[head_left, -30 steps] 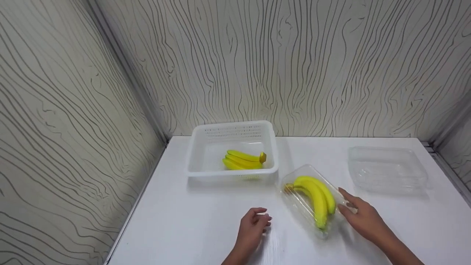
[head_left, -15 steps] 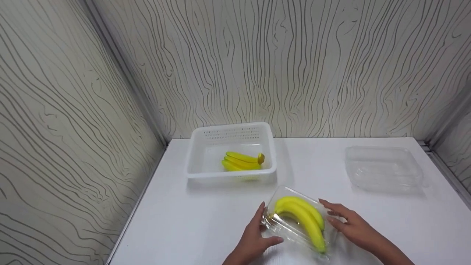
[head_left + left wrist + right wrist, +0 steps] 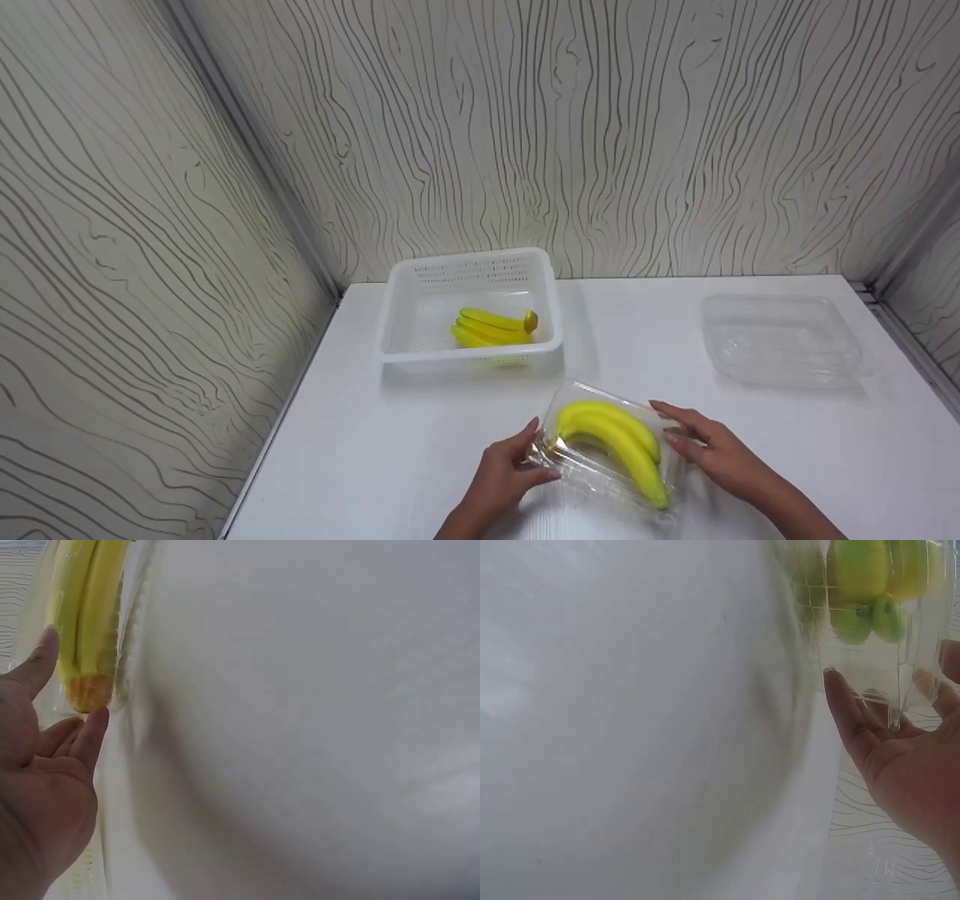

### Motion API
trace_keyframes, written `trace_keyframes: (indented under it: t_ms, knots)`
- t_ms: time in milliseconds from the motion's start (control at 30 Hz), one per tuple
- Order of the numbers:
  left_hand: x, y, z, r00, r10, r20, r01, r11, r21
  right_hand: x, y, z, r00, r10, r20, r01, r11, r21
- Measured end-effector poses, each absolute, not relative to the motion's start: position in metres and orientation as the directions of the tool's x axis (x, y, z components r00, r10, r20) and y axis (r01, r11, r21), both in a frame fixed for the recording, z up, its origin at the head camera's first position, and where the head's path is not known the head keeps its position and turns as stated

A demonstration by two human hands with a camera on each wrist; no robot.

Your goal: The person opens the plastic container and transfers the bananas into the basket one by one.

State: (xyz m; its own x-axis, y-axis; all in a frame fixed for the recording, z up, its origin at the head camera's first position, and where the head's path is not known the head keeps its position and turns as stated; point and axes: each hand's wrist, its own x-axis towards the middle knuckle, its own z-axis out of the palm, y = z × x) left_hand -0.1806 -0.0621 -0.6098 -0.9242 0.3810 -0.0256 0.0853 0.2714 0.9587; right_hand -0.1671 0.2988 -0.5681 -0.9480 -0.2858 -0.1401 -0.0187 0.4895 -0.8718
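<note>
White basket (image 3: pixel 472 355) w/ banana bunch (image 3: pixel 491 328) sits at back of table (image 3: pixel 360 450); nr front, L hand (image 3: pixel 498 474) pinches L end of clear box (image 3: pixel 581 466) w/ bananas (image 3: pixel 616 445) inside, R hand (image 3: pixel 718 454) grips its R end; 2nd container (image 3: pixel 784 341) back R.

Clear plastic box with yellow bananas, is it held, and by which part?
The clear plastic box is held by opposite ends: left hand beside the yellow bananas' brown stem, right hand beside their greenish tips.

Glossy clear plastic forms the handheld box (image 3: pixel 589 478) around smooth bananas (image 3: pixel 619 440); satin-finish plastic makes the basket (image 3: pixel 472 356), see-through plastic the far container (image 3: pixel 784 341). The smooth tabletop (image 3: pixel 360 450) shines faintly beneath matt, wood-grain-patterned wall panels (image 3: pixel 480 135).
</note>
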Motion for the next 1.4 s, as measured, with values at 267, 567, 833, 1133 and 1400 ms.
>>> trace_keyframes:
  t_ms: [267,567,833,1133,1400]
  knots:
    - [-0.18,-0.058,-0.61,-0.956,0.288,-0.047,0.028,0.25,0.968,-0.173,0.289,-0.569,-0.972,-0.108,-0.206,0.126,0.5,-0.857]
    - [-0.172,-0.047,-0.61,-0.983,0.169,-0.065,-0.019,0.264,0.964,-0.157,0.27,-0.56,-0.998,0.045,-0.035,0.057,0.753,-0.655]
    - [-0.163,-0.05,-0.608,-0.967,0.21,-0.144,-0.086,0.263,0.961,-0.141,0.262,-0.561,-0.989,-0.122,-0.084,-0.042,0.774,-0.632]
    - [-0.159,-0.063,-0.617,-0.912,0.391,-0.121,-0.041,0.206,0.978,-0.151,0.264,-0.563,-0.982,-0.184,0.041,-0.174,0.802,-0.572]
    - [-0.16,-0.066,-0.614,-0.921,0.37,-0.123,-0.03,0.248,0.968,-0.15,0.251,-0.561,-0.987,-0.122,0.104,-0.157,0.863,-0.481]
